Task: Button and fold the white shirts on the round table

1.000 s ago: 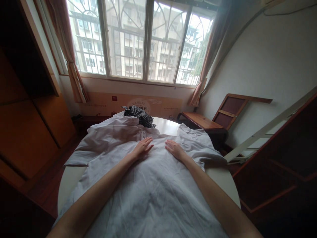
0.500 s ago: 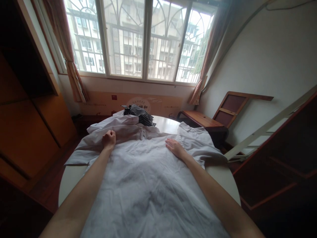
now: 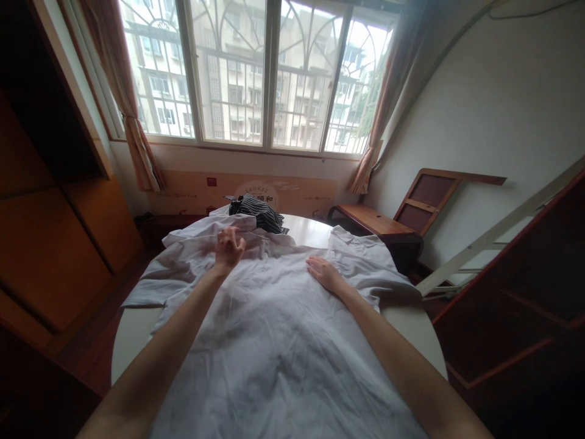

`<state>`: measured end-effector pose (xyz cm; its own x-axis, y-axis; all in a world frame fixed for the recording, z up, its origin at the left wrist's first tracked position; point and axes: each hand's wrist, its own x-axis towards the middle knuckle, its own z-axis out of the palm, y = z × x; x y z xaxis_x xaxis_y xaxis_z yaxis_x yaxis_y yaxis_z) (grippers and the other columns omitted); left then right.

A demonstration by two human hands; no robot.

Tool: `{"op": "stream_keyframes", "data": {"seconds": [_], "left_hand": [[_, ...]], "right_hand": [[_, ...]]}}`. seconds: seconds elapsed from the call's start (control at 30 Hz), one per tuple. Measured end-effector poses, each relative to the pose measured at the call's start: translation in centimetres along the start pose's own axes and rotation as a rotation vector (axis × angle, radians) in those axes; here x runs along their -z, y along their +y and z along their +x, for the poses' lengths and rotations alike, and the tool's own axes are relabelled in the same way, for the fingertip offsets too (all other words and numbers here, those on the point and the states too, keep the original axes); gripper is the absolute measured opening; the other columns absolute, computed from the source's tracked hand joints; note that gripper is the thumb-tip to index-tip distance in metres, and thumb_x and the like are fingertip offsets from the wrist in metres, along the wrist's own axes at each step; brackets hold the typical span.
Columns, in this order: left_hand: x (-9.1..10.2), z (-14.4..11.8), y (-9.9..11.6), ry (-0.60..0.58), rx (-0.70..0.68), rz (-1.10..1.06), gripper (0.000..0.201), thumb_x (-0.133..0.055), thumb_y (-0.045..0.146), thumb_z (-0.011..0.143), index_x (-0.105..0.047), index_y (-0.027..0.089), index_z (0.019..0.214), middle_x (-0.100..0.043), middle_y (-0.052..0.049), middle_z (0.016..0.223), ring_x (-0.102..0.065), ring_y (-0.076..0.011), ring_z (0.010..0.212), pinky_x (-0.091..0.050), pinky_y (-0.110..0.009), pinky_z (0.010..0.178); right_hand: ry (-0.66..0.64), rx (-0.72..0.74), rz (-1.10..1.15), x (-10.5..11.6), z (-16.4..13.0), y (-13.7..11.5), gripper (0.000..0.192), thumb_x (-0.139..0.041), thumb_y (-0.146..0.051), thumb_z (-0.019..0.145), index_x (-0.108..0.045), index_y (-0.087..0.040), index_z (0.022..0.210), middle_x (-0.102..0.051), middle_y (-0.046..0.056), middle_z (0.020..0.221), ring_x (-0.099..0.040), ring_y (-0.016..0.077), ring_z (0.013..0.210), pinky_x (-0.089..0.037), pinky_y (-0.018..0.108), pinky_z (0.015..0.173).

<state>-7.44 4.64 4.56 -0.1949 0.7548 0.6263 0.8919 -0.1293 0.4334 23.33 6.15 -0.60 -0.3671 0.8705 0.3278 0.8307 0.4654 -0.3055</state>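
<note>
A large white garment (image 3: 283, 329), which looks like a coat or long shirt, lies spread over a round white table (image 3: 132, 338). Wrinkles run across its body, and its sleeves or sides fan out left and right at the far end. My left hand (image 3: 229, 249) is over the upper left of the cloth, fingers apart and slightly bent, with nothing in it. Flat on the cloth at the upper right rests my right hand (image 3: 323, 272), fingers stretched out. Beyond my left hand, a black-and-white striped cloth (image 3: 256, 212) lies bunched at the table's far edge.
A wooden chair-like piece (image 3: 375, 219) stands behind the table at the right, by the wall. Closer on the right are a pale ladder-like frame (image 3: 450, 259) and a dark wooden panel (image 3: 512, 305). Orange-brown cabinets (image 3: 86, 225) line the left. A barred window fills the back.
My left hand has gone from a closed fist to loosened fingers and has moved right and slightly away from me. My right hand stays in place on the cloth.
</note>
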Motion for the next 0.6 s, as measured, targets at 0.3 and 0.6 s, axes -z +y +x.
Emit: {"op": "stream_keyframes", "data": {"seconds": [0.3, 0.6], "left_hand": [[-3.7, -6.8, 6.2, -0.674, -0.507, 0.023, 0.049, -0.036, 0.052, 0.083, -0.046, 0.023, 0.122, -0.045, -0.007, 0.132, -0.037, -0.0238, 0.123, -0.027, -0.042, 0.102], [-1.0, -6.7, 8.8, -0.652, -0.646, -0.106, 0.049, -0.034, 0.05, 0.086, -0.049, 0.022, 0.122, -0.046, -0.007, 0.131, -0.04, -0.0208, 0.121, -0.028, -0.035, 0.102]], "right_hand": [[-0.006, 0.019, -0.02, -0.3, 0.2, 0.4, 0.033, -0.045, -0.028, 0.084, -0.059, -0.016, 0.111, -0.054, 0.009, 0.124, -0.045, 0.0183, 0.118, -0.033, 0.032, 0.1], [0.003, 0.039, -0.016, -0.6, 0.2, 0.6, 0.034, -0.044, -0.028, 0.085, -0.059, -0.015, 0.112, -0.055, 0.01, 0.122, -0.046, 0.0193, 0.117, -0.034, 0.034, 0.1]]}}
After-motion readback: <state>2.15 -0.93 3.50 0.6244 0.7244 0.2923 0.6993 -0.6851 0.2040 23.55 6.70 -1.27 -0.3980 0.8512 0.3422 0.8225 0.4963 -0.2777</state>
